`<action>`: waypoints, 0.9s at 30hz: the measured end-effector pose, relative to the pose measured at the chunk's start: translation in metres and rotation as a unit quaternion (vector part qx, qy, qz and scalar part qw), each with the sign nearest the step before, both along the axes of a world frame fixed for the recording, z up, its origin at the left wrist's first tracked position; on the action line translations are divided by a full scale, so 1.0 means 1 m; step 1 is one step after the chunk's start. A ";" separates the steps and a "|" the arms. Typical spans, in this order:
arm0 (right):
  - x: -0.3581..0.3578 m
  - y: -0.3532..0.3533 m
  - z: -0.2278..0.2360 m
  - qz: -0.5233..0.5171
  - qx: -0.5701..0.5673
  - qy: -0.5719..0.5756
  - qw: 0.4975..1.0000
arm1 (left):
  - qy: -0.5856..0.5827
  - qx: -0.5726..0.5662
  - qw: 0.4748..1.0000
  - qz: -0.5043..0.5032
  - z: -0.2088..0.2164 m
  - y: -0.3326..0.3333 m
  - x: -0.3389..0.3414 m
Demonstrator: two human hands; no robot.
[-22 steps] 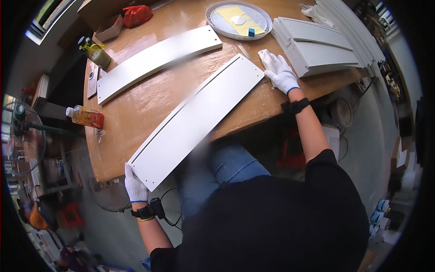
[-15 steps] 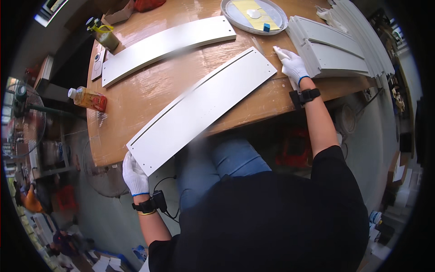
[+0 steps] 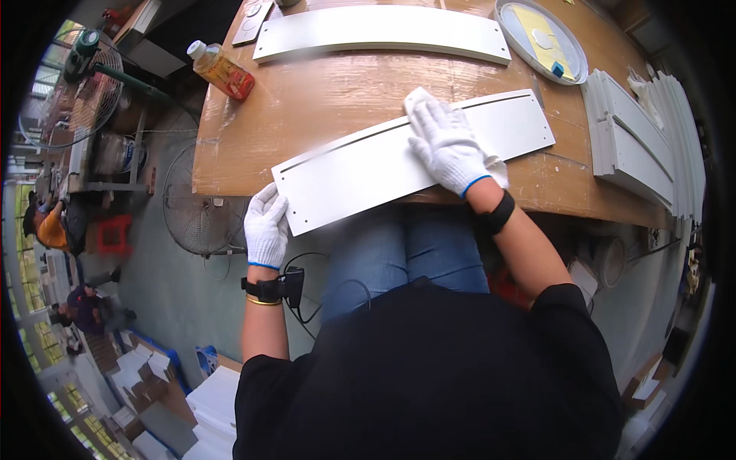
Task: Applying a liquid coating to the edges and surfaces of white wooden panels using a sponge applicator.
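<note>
A white panel (image 3: 345,179) with a dark groove along its far edge and small holes at its ends lies slanted over the table's near edge. My left hand (image 3: 267,224), in a white knit glove, is closed on the panel's left end, the thumb near the corner. On the right half of the panel, my gloved right hand (image 3: 447,146) presses a white cloth (image 3: 416,98) flat against the surface. Bits of the cloth show past the fingertips and beside the wrist; the palm hides the rest.
A second white panel (image 3: 383,29) lies farther back on the brown table (image 3: 337,100). Stacked white panels (image 3: 632,146) stand at the right. A round tray (image 3: 506,15) sits at the back, a drink bottle (image 3: 222,70) at the left. A floor fan (image 3: 201,207) stands below.
My right hand has moved left from beside the stacked panels onto the white panel with the cloth. The view has shifted, and the panel now lies less steeply. My left hand stays at its end.
</note>
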State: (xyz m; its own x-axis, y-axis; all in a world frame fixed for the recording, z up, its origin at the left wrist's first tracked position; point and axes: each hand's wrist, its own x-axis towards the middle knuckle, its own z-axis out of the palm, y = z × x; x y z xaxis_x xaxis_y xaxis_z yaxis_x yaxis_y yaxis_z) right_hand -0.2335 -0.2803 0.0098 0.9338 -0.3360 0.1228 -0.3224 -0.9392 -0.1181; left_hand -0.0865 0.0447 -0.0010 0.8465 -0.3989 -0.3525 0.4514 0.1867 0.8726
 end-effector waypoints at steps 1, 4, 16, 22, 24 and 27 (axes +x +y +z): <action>0.016 0.027 0.007 0.025 0.025 -0.008 0.999 | 0.003 -0.011 1.000 0.004 -0.002 0.000 -0.001; 0.054 0.094 0.003 0.122 0.076 -0.055 0.988 | -0.002 -0.015 1.000 0.017 -0.005 -0.002 0.000; 0.029 0.117 0.016 0.295 0.168 -0.159 0.927 | -0.025 0.011 0.997 0.075 -0.024 0.006 0.006; -0.088 -0.080 -0.013 -0.047 0.036 -0.083 0.995 | -0.017 0.003 0.997 0.073 -0.015 0.003 0.004; -0.136 -0.152 -0.028 -0.137 -0.019 -0.098 0.985 | 0.001 -0.002 0.998 0.056 -0.013 -0.002 0.007; -0.133 -0.155 -0.028 -0.127 -0.065 -0.082 0.986 | 0.005 0.000 0.999 0.039 -0.013 0.000 0.009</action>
